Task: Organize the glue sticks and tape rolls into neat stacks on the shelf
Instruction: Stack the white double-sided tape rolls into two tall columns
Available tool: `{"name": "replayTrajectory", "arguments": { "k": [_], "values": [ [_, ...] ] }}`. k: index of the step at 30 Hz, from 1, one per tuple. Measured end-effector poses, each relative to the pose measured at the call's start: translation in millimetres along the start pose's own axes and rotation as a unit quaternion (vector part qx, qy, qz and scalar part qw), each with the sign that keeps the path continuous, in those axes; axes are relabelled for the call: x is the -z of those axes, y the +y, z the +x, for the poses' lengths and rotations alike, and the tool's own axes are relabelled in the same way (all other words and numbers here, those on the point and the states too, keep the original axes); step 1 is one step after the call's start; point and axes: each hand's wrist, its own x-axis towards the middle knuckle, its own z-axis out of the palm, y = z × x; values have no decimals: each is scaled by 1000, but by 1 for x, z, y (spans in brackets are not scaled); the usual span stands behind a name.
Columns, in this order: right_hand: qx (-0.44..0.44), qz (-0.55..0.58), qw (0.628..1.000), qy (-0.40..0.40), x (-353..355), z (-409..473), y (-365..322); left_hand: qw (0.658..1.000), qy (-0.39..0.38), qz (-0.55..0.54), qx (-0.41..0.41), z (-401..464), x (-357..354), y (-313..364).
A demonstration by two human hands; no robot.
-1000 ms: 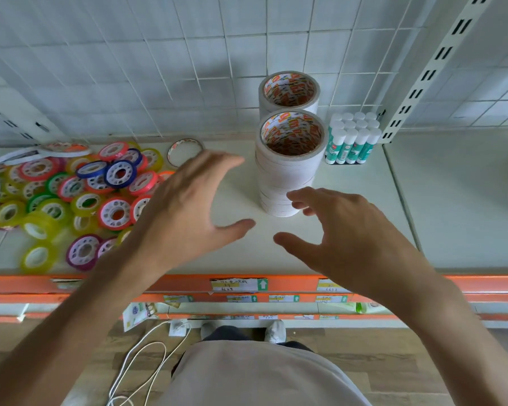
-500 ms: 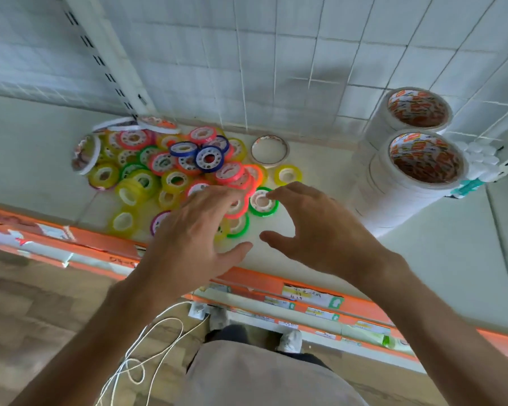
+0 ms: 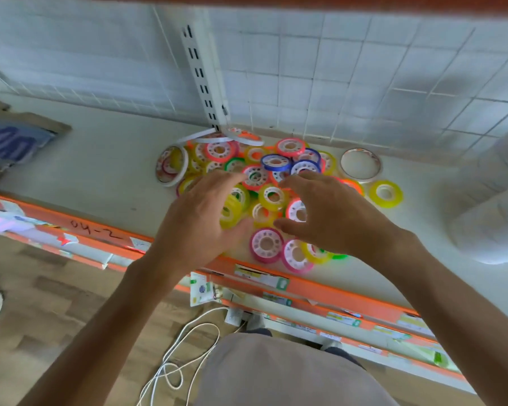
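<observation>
1. Head view looks down on a pale shelf (image 3: 106, 171) with an orange front edge (image 3: 320, 291) carrying paper price labels; a white tiled wall and a slotted upright (image 3: 201, 71) stand behind it.
2. Blurred at the right edge stands a tall white stack, probably the large tape rolls (image 3: 493, 218); its detail cannot be made out.
3. Left hand (image 3: 200, 221) and right hand (image 3: 332, 215) hover side by side over the heap, fingers spread and slightly bent, gripping nothing; whether the fingertips touch any roll cannot be told.
4. A loose heap of small coloured tape rolls (image 3: 264, 183) lies mid-shelf, below the upright: yellow, pink, red, blue and green, overlapping.
5. A thin white-rimmed roll (image 3: 360, 165) lies flat just right of the heap.
6. One yellow roll (image 3: 385, 194) sits apart, near that ring.
7. A pink roll (image 3: 266, 245) lies at the shelf's front edge, between the wrists.
</observation>
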Motion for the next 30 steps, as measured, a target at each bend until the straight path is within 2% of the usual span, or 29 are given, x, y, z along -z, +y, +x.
{"name": "replayTrajectory", "arguments": {
  "k": [6, 11, 15, 18, 22, 27, 30],
  "values": [
    [-35, -2, 999, 25, -22, 46, -24, 997, 20, -61, 43, 19, 15, -65],
    [-79, 45, 992, 88, -31, 95, -24, 994, 52, -35, 94, 65, 12, -119],
    [-87, 24, 991, 99, -35, 139, -23, 986, 16, -30, 163, 103, 8, -148],
    [-102, 14, 991, 84, -38, 163, -21, 982, -7, -51, 180, 117, 5, -153],
    [-149, 24, 987, 52, -47, 176, -12, 976, 3, -88, 201, 121, 2, -150],
    [-170, 111, 971, 127, -43, 162, -13, 973, 34, -113, 196, 115, 9, -153],
    [-143, 119, 970, 156, -36, 124, -15, 975, 53, -153, 152, 96, 18, -144]
  ]
}}
